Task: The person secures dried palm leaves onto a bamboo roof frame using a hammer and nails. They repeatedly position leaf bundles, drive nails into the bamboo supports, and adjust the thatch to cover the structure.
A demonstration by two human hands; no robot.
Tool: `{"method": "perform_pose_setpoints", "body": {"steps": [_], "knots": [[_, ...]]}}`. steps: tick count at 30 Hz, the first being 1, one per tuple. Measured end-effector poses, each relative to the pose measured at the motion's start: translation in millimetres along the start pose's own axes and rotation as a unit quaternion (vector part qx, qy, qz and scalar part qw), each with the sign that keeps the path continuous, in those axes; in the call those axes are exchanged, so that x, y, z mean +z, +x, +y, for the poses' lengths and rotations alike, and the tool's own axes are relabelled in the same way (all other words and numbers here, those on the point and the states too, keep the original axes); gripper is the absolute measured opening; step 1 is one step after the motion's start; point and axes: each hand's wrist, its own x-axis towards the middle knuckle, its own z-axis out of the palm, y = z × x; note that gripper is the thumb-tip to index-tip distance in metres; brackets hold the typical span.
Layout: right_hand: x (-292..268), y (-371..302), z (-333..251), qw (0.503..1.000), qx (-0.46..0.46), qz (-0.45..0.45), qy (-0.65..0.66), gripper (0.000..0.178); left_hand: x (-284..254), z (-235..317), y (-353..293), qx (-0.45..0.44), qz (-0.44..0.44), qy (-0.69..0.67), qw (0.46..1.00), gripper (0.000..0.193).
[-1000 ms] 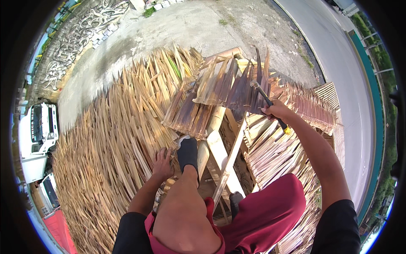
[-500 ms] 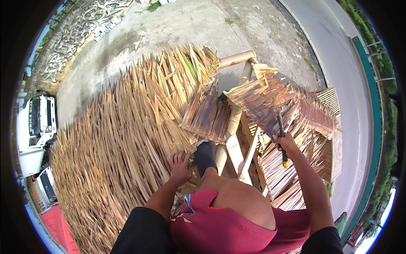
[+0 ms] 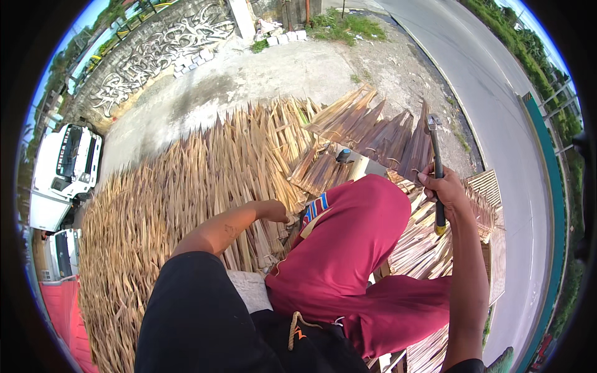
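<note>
My right hand (image 3: 444, 186) grips a hammer (image 3: 439, 155) by its dark handle, head up and yellow butt end down. Its fingertips are at the right end of a loose panel of dried palm-leaf thatch (image 3: 379, 133), which spreads brown and fan-like ahead of my knee. My left hand (image 3: 273, 211) rests on the laid thatch (image 3: 193, 199) beside my leg, fingers curled under; what they hold, if anything, is hidden. Beyond my knee lies what looks like a handsaw (image 3: 373, 166), with a blue and black handle and grey blade, partly covered.
Thatch slopes away on the left; more leaf panels (image 3: 416, 248) lie right of my leg. Far below are concrete ground (image 3: 292, 74), a road (image 3: 497, 105) on the right, a painted wall (image 3: 155, 56) and a white truck (image 3: 68, 161).
My view has tilted up. The loose panel has swung forward and left, flatter across the thatch. The hammer is now more upright. My left hand, earlier spread flat, has curled, and my knee has risen.
</note>
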Motion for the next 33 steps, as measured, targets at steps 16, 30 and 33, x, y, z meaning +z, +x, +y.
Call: {"method": "perform_pose_setpoints", "body": {"steps": [16, 30, 33], "knots": [[2, -2, -34, 0.967, -0.134, -0.205, -0.076, 0.015, 57, 250, -39, -0.258, 0.538, -0.173, 0.784, 0.027], [14, 17, -3, 0.965, -0.157, -0.206, -0.041, 0.015, -3, 257, -144, -0.226, 0.271, 0.001, 0.936, 0.013], [15, 25, -2, 0.973, -0.178, -0.144, 0.005, 0.014, -63, 240, -193, -0.093, 0.264, 0.002, 0.960, 0.009]]}}
